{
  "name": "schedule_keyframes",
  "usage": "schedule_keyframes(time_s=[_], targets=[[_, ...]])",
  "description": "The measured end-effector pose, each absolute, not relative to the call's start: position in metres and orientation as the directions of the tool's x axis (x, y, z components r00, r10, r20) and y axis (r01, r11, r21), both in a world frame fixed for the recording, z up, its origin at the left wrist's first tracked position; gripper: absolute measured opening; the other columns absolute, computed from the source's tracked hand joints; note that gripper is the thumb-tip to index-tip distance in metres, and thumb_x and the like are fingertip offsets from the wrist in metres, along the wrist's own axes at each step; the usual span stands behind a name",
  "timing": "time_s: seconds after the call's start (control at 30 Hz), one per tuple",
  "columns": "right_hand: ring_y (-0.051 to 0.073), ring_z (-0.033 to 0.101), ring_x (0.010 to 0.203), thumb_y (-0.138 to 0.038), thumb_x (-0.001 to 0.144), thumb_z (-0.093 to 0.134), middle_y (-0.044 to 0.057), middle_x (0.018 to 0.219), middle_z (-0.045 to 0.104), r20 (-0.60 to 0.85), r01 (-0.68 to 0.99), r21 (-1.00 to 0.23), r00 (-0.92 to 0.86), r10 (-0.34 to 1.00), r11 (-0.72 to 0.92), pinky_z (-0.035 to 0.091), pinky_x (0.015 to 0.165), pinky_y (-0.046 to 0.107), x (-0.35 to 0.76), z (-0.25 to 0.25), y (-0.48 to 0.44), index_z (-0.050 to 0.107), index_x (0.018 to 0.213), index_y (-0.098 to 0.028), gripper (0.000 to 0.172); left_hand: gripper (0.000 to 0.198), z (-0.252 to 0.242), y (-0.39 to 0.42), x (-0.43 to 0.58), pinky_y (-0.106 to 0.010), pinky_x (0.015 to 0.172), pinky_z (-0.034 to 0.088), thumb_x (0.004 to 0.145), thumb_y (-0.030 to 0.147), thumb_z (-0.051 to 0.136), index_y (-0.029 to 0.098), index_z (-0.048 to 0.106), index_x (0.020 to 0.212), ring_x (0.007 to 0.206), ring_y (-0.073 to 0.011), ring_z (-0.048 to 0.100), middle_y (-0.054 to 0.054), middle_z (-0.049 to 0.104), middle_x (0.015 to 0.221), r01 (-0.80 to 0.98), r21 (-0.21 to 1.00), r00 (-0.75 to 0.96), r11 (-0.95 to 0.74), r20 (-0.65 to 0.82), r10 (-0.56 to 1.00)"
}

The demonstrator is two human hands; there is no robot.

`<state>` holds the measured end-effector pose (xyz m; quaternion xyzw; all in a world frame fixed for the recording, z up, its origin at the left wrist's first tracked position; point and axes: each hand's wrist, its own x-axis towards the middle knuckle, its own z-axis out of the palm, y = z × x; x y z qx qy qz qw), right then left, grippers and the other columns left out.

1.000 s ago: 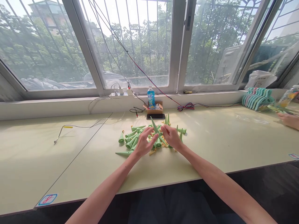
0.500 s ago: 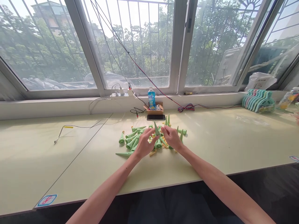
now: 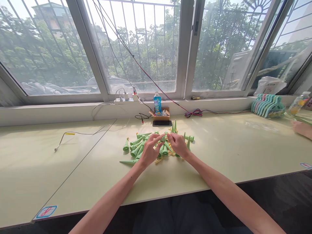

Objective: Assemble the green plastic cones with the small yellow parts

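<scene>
Between the thumb and fingers of my left hand is a green plastic cone, its round end turned toward me. My right hand is closed right beside that end; whatever its fingertips pinch is too small and hidden to name. Under and around both hands lies a pile of similar green cones, some on their sides. A few stand point up, like the upright cone behind my right hand. Small yellow plastic pieces are scattered among them, partly covered by my hands.
Behind the pile are a black phone and a small carton with a blue-labelled bottle. A coiled cable and several pastel hangers are farther right. Another person's hand shows at the right edge.
The cone in my left hand has tipped from point up to its round end facing me. My right hand stays close to it. Another person's hand has come into view at the right.
</scene>
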<state>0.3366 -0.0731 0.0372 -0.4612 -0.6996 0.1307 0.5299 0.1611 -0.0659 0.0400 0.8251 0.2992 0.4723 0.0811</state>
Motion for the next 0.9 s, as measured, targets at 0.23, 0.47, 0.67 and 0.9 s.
schedule_keyframes(time_s=[0.23, 0.47, 0.67, 0.9], targets=[[0.011, 0.032, 0.047, -0.052, 0.098, 0.036, -0.004, 0.050, 0.037, 0.619, 0.505, -0.681, 0.010, 0.786, 0.530, 0.027, 0.050, 0.026, 0.335, 0.040, -0.077, 0.038, 0.060, -0.021, 0.049, 0.031, 0.040, -0.064, 0.163, -0.033, 0.081, 0.054, 0.090, 0.026, 0.061, 0.028, 0.064, 0.121, 0.092, -0.0183, 0.064, -0.005, 0.065, 0.104, 0.456, 0.416, 0.329, -0.787, 0.743, 0.583], [0.011, 0.033, 0.051, -0.049, 0.098, 0.039, -0.005, 0.054, 0.037, 0.635, 0.468, -0.707, 0.091, 0.767, 0.530, 0.028, 0.053, 0.025, 0.337, 0.044, -0.080, 0.046, 0.068, -0.020, 0.042, 0.036, 0.046, -0.063, 0.162, -0.032, 0.077, 0.050, 0.097, 0.042, 0.045, 0.018, 0.069, 0.084, 0.079, -0.0178, 0.063, -0.004, 0.069, 0.080, 0.448, 0.572, 0.171, -0.687, 0.700, 0.694], [0.011, 0.031, 0.054, -0.045, 0.098, 0.041, -0.005, 0.057, 0.037, 0.645, 0.431, -0.675, -0.047, 0.762, 0.598, 0.028, 0.054, 0.025, 0.336, 0.042, -0.082, 0.047, 0.068, -0.019, 0.040, 0.064, 0.050, -0.068, 0.163, -0.032, 0.073, 0.045, 0.101, 0.050, 0.026, 0.019, 0.062, 0.059, 0.067, -0.0165, 0.057, -0.002, 0.063, 0.061, 0.446, 0.615, 0.248, -0.650, 0.614, 0.750], [0.010, 0.030, 0.055, -0.044, 0.098, 0.041, -0.005, 0.057, 0.036, 0.634, 0.426, -0.678, -0.073, 0.770, 0.599, 0.028, 0.054, 0.025, 0.336, 0.041, -0.080, 0.042, 0.067, -0.020, 0.040, 0.055, 0.051, -0.068, 0.162, -0.031, 0.068, 0.041, 0.099, 0.051, 0.035, 0.018, 0.054, 0.059, 0.068, -0.0166, 0.051, -0.002, 0.058, 0.062, 0.487, 0.536, 0.327, -0.689, 0.620, 0.713]])
